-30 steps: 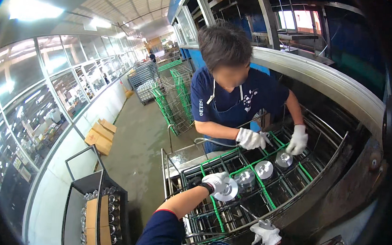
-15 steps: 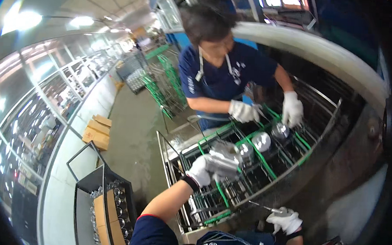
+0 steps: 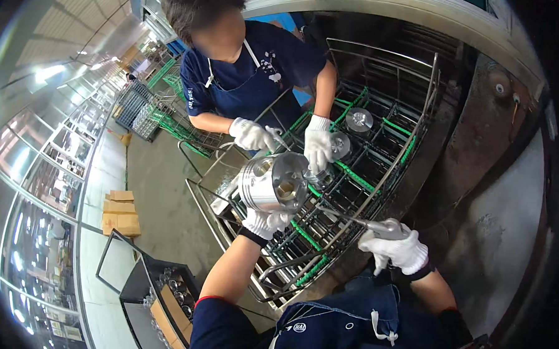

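Observation:
My gloved left hand [image 3: 266, 222] is closed under a shiny engine piston [image 3: 260, 187] and raises it above the wire rack [image 3: 346, 224], hollow side turned to the right. In my gloved right hand [image 3: 396, 249] is an air blow gun [image 3: 384, 228], its thin nozzle pointing left toward the piston. Green sleeves wrap some bars of the rack. Other pistons [image 3: 359, 120] sit in a row on it. Across from me, a co-worker's gloved right hand [image 3: 253, 134] grips a thin tool, partly hidden; their gloved left hand [image 3: 318, 148] reaches down to a piston in the row.
At lower left stands a black-framed cart [image 3: 139, 280] with shiny round parts and cardboard. Cardboard boxes [image 3: 120, 213] lie on the floor by the white wall. A metal rail [image 3: 434, 88] rises along the rack's far right side. More wire racks [image 3: 139, 109] stand farther back.
The piston in my left hand has risen and turned, now showing its hollow side. My right hand has brought the blow gun up closer to it. The view has shifted; the co-worker's hands remain over the rack.

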### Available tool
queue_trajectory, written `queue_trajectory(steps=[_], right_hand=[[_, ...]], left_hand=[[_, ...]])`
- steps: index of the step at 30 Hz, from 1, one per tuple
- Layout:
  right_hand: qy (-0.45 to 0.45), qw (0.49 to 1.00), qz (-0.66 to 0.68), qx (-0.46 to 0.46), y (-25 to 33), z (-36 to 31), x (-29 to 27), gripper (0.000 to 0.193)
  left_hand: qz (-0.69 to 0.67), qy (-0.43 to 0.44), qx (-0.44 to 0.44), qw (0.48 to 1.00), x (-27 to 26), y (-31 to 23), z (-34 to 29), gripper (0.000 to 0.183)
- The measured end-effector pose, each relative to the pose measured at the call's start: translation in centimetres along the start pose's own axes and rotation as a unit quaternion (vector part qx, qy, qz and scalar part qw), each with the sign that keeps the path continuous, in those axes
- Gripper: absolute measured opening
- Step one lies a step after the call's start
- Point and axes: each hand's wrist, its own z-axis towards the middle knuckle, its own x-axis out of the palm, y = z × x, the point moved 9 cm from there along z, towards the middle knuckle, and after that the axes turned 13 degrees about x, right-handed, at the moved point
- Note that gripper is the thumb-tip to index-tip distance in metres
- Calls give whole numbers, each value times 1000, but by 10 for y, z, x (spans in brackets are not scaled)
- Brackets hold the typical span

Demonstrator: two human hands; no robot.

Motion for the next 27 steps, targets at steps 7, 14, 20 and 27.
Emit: queue_trajectory(steps=[7, 14, 20, 27], right_hand=[[-42, 996, 81, 11, 15, 32, 2, 26], [-25, 992, 115, 32, 25, 48, 6, 45], [-14, 992, 118, 30, 14, 53, 5, 43], [-53, 995, 72, 36, -11, 32, -8, 20]], left_hand=[[-122, -146, -65, 979, -4, 17, -3, 52], [-41, -121, -95, 987, -27, 27, -5, 52], [-93, -66, -103, 988, 25, 24, -11, 49], [69, -264, 32, 961, -30, -26, -17, 31]])
